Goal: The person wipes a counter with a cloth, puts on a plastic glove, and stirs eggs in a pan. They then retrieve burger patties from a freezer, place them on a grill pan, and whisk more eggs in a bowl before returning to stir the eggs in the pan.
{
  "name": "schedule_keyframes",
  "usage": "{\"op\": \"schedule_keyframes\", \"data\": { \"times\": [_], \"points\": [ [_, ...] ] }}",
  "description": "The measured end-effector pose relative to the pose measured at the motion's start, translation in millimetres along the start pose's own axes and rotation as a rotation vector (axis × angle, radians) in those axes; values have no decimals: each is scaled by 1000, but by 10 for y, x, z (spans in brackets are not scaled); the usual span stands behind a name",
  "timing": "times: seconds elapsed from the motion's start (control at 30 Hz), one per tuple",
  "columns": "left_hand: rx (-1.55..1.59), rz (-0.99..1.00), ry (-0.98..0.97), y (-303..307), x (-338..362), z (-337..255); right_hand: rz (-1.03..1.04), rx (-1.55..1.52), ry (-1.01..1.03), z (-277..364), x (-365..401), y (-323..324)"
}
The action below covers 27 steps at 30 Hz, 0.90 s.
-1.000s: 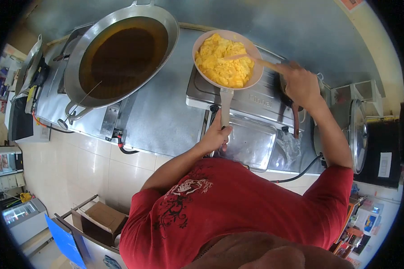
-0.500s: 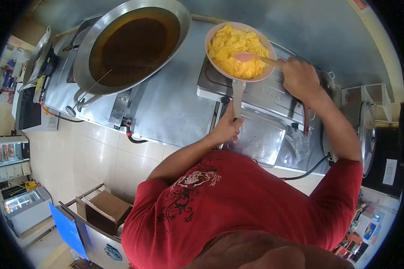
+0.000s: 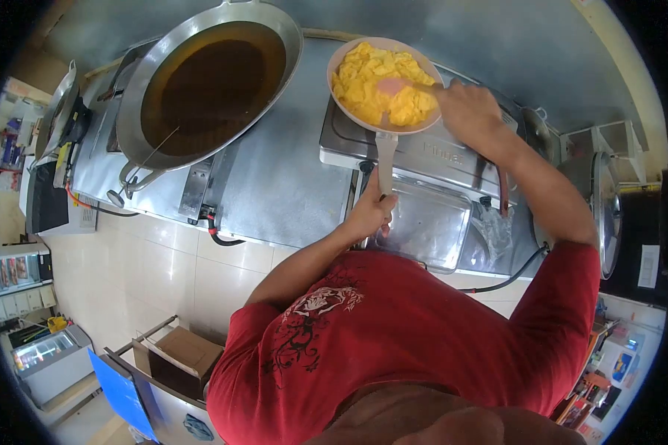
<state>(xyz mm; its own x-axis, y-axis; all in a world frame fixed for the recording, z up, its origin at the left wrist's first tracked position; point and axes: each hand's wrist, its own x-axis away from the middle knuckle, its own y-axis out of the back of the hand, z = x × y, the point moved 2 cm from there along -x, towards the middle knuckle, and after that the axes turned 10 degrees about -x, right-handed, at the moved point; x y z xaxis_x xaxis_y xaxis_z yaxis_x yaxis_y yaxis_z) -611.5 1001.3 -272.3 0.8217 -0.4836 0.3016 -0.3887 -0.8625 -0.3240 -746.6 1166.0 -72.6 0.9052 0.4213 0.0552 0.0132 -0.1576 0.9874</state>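
Gripping the handle, the left hand point(image 3: 371, 211) holds the pan point(image 3: 386, 148) of scrambled egg point(image 3: 360, 96) on the stove point(image 3: 441, 157), beside a wok point(image 3: 200, 81) on the bench point(image 3: 274, 185). The right hand point(image 3: 467, 111) is closed around a pink spatula point(image 3: 392, 87) (blade resting on the egg).

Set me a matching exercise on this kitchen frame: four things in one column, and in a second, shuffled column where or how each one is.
Things:
1. wok
2. spatula
3. tray
4. pan handle

States:
A. shiny metal, at the near edge of the counter
B. filled with dark liquid
C. gripped by the left hand
D. held by the right hand over the yellow eggs

Pairs: 1-B, 2-D, 3-A, 4-C.
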Motion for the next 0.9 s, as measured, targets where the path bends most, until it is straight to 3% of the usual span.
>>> {"op": "schedule_keyframes", "data": {
  "times": [0.13,0.33,0.43,0.53,0.63,0.73,0.9],
  "points": [
    [3,18,5,0,11,-36,-77,46,-25,-18,8,381],
    [-8,14,-6,6,-16,-19,155,-67,58,303,276,657],
    [5,6,-9,-3,-16,12,282,-125,164,408,172,204],
    [20,14,-18,-6,-7,37,144,-114,128,339,-104,-124],
    [40,-13,-2,-37,9,10,-24,-35,84,148,-210,-11],
    [40,-23,10,-29,6,20,-47,20,-3,54,-247,139],
    [18,-4,7,-25,-1,11,97,-41,59,-43,-255,-415]
  ]
}}
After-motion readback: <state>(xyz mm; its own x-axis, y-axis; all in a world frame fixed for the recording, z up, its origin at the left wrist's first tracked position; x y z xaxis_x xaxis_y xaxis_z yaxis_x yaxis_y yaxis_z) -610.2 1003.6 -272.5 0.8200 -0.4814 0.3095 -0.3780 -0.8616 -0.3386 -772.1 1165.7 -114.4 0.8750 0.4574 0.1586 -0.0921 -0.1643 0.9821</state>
